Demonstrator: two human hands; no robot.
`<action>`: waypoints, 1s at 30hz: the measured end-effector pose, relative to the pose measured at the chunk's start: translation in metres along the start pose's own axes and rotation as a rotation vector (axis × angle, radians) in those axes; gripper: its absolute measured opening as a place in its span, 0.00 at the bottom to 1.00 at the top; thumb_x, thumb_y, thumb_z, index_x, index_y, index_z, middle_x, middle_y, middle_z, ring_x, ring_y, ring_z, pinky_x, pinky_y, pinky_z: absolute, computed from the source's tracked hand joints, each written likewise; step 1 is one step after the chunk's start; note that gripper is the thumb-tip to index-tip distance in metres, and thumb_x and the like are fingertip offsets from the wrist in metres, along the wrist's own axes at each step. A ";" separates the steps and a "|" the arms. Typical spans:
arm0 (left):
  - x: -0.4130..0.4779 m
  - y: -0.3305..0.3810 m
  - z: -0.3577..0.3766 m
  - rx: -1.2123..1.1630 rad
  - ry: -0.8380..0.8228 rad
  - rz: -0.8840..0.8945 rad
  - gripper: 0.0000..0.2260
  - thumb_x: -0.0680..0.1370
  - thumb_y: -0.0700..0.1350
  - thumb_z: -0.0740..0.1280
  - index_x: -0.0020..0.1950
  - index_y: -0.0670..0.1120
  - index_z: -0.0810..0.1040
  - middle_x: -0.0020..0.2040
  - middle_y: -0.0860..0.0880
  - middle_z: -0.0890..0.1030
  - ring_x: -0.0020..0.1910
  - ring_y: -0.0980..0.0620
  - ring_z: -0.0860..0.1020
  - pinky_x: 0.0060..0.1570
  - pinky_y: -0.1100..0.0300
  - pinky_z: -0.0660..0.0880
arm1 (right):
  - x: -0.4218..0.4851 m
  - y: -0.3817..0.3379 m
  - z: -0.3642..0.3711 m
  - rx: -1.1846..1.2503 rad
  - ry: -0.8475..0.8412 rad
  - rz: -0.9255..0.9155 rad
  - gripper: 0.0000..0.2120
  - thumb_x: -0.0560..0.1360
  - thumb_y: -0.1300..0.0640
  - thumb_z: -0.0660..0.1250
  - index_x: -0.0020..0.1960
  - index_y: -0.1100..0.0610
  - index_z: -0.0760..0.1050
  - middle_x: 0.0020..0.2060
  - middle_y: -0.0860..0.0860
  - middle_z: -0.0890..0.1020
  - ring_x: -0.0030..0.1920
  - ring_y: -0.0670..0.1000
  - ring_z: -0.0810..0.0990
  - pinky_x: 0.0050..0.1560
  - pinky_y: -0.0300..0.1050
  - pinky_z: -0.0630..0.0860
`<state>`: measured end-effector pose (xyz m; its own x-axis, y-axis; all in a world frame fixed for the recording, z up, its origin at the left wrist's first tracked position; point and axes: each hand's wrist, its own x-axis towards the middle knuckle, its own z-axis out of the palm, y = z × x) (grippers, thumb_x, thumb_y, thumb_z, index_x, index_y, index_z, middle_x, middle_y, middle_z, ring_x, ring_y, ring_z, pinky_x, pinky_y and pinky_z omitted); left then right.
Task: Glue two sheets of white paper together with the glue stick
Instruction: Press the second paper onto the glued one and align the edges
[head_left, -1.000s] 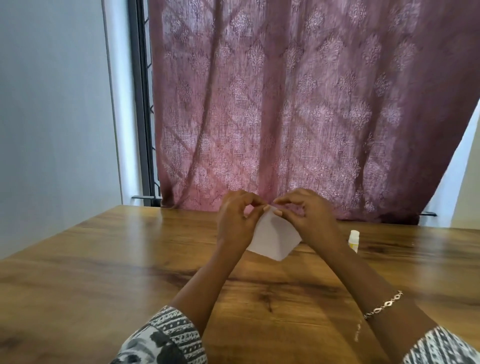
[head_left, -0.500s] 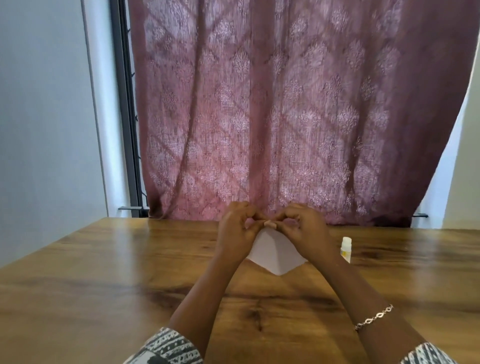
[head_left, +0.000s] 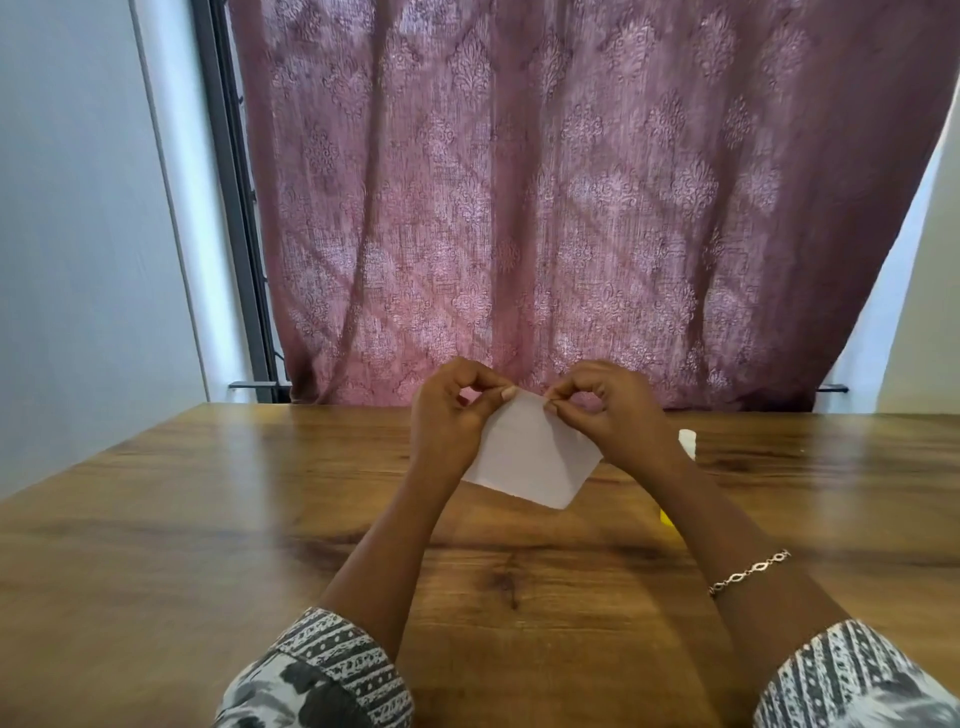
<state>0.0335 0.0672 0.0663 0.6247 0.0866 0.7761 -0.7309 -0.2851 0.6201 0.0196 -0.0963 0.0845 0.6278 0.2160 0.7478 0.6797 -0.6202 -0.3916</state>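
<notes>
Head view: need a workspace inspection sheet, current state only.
Surface: glossy brown wooden table.
Job's things: white paper held up between the hands; cannot tell whether it is one sheet or two. White-capped glue stick on the table, mostly hidden behind the right forearm.
Clutter: nothing seen.
Grippers: left hand and right hand each pinch the paper's top edge.
Cables: nothing seen.
Surroundings: mauve patterned curtain, dark window frame, pale wall.

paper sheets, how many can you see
1: white paper, top corner pinched by left hand and right hand; a second may be hidden behind it.
</notes>
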 end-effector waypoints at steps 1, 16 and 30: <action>0.001 -0.001 -0.002 -0.021 0.010 -0.010 0.03 0.66 0.44 0.70 0.34 0.50 0.78 0.35 0.54 0.78 0.36 0.61 0.74 0.35 0.71 0.67 | 0.000 0.002 -0.001 0.005 0.001 0.007 0.01 0.68 0.66 0.69 0.38 0.63 0.80 0.36 0.53 0.79 0.41 0.51 0.74 0.42 0.40 0.69; 0.003 -0.005 -0.019 -0.182 0.156 -0.100 0.05 0.70 0.34 0.69 0.36 0.42 0.78 0.34 0.52 0.79 0.36 0.59 0.75 0.42 0.68 0.72 | -0.003 0.031 -0.014 0.156 0.045 0.118 0.04 0.68 0.66 0.70 0.37 0.59 0.79 0.34 0.51 0.79 0.34 0.45 0.76 0.39 0.29 0.71; 0.000 -0.005 -0.019 -0.312 0.165 -0.163 0.09 0.71 0.33 0.67 0.35 0.46 0.77 0.28 0.58 0.79 0.32 0.64 0.74 0.34 0.72 0.71 | -0.006 0.027 -0.003 0.469 0.117 0.233 0.05 0.69 0.67 0.68 0.36 0.60 0.76 0.31 0.51 0.78 0.30 0.38 0.75 0.33 0.28 0.72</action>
<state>0.0319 0.0866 0.0657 0.7057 0.2660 0.6567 -0.6900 0.0474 0.7223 0.0331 -0.1171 0.0709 0.7539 0.0103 0.6570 0.6408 -0.2327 -0.7316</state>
